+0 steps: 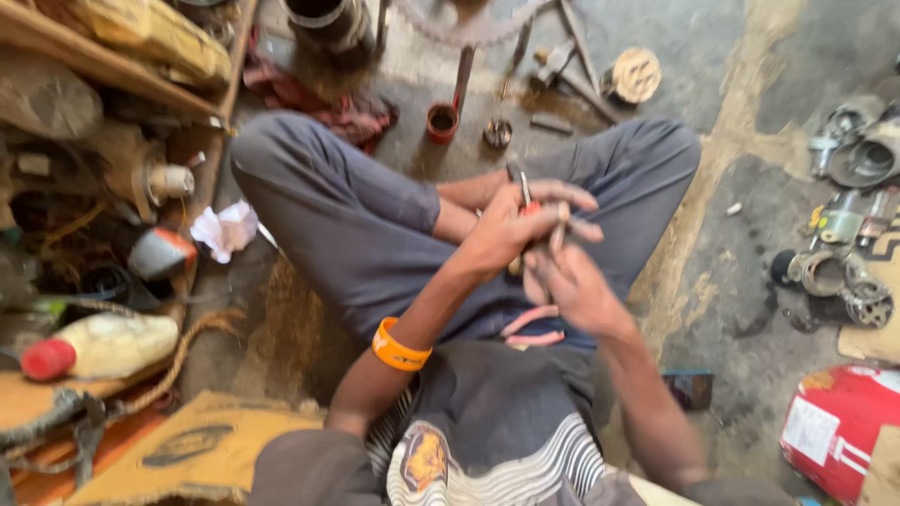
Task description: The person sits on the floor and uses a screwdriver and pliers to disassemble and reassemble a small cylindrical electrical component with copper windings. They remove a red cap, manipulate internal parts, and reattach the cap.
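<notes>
We sit cross-legged on a grimy concrete floor (750,281), knees in dark grey trousers (347,225), and both hands meet over our lap. Our left hand (506,230) is curled around a small tool with a red handle (528,208), its thin metal tip sticking up just above the knuckles; the fingers are closed on it. Our right hand (572,281) sits just below and touching the left, fingers bent toward the same tool, but the blur keeps us from telling whether it pinches anything. An orange wristband (398,347) circles the left forearm, nearer our chest than the tool.

Beyond the tool, past our knees, a small red cup (442,122) stands on the floor, with a little round metal part (497,133) just beside it and a red rag (328,103) further to the left. To the right of the tool, well apart, a scatter of grey metal parts (844,253) lies on the floor, and a red canister (839,426) lies nearer us on that side. To the left of the tool, a white bottle with a red cap (98,345) rests on a cluttered wooden shelf (103,66), and a crumpled white paper (223,230) lies between shelf and knee.
</notes>
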